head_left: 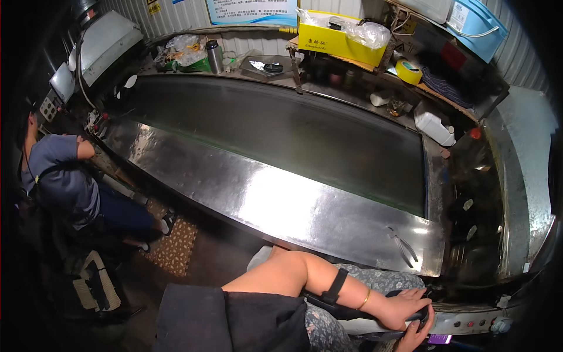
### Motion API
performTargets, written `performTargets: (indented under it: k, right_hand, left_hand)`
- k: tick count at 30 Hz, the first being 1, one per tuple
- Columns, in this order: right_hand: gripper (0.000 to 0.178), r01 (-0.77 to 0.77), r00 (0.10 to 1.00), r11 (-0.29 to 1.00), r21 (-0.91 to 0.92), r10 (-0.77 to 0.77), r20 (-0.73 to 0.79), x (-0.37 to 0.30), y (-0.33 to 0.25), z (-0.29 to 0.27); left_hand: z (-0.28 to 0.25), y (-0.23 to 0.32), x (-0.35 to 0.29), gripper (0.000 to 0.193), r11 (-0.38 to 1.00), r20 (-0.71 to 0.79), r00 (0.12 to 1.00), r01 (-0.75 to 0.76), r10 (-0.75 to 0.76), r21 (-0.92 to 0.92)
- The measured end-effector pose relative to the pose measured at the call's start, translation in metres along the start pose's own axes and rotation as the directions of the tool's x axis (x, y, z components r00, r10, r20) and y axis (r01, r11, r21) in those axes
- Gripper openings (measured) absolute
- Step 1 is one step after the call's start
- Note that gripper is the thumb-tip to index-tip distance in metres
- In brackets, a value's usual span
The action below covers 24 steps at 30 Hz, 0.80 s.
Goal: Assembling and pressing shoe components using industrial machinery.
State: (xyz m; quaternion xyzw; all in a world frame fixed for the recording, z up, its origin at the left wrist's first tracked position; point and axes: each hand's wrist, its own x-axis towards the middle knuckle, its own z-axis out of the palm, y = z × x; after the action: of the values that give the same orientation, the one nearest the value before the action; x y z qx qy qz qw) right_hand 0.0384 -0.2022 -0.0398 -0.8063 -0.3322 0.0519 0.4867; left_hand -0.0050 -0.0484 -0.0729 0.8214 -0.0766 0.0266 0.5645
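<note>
Low at the right, my left hand [403,306] reaches across my lap and rests over a small black rounded object [421,315], its fingers bent on it. A black strap and a gold bracelet circle my left forearm. Beneath, my right hand [415,338] comes up from the lower edge with its fingers curled against the same object. Most of the object is hidden by the hands, so its kind cannot be told. Above the hands, metal pliers [403,247] lie on the shiny metal ledge [281,199], apart from both hands.
Behind the ledge runs a long dark flat bed [281,138]. A yellow box [334,44], a blue bucket [478,29], a tape roll [409,71] and a white jug [434,124] stand beyond. Another person [64,176] stands at the left. Control buttons [469,324] sit right of my hands.
</note>
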Motion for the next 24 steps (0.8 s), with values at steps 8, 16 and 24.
performTargets:
  k: [8,16,24]
  right_hand:
    - [0.052,-0.082,0.993,0.979,0.189,0.097,-0.069,0.011,0.016,0.026]
    - [0.048,-0.357,0.930,0.933,-0.048,0.351,-0.111,-0.062,0.035,0.036]
    - [0.041,-0.498,0.806,0.278,0.821,0.499,0.320,-0.050,0.019,0.034]
  left_hand:
    - [-0.024,-0.013,-0.004,0.089,0.999,-0.050,0.999,-0.002,0.000,-0.036]
    - [-0.061,-0.019,0.044,0.072,0.965,-0.029,0.978,-0.209,0.207,-0.159]
    - [-0.046,-0.026,-0.022,0.052,0.651,-0.035,0.950,0.186,-0.311,-0.736]
